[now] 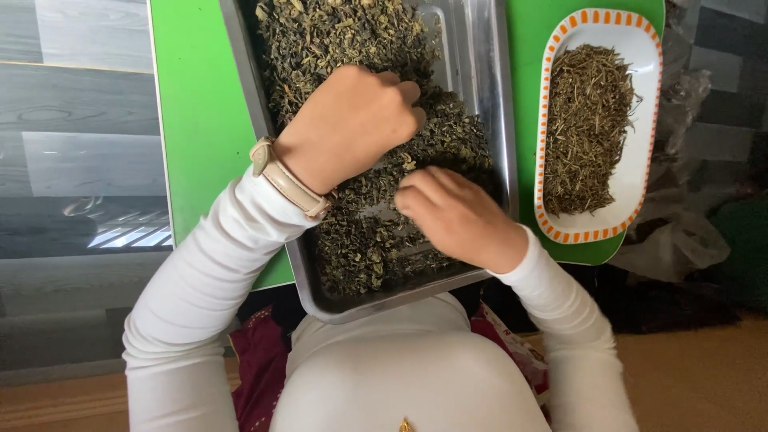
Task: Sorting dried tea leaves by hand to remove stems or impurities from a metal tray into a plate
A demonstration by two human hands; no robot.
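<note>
Bench (192, 120) of bright green with a rounded right corner carries two containers side by side. The larger is a rectangular shiny steel tray (480, 72), running from the far edge of the view to the near edge of the bench, where its near corner overhangs toward the person's lap. It holds a loose layer of dried dark green crumpled leaves (336, 32), thick at the far left and thinner toward the near side, where bare metal shows through in patches. To the right, just beside the tray, lies a white oblong dish with an orange dashed rim (644, 144); it holds a long heap of dried olive-brown stems and twigs (588, 120), which fills most of its middle.

Both hands are inside the tray on the leaves. The left hand (348, 120), in a white sleeve with a beige strap watch (286, 180) at the wrist, is curled with its fingers together, knuckles up, pressed into the leaves. The right hand (456, 216), nearer and to the right, has its fingers drawn together in a pinch on the leaves; whether anything is caught between them cannot be told.
</note>
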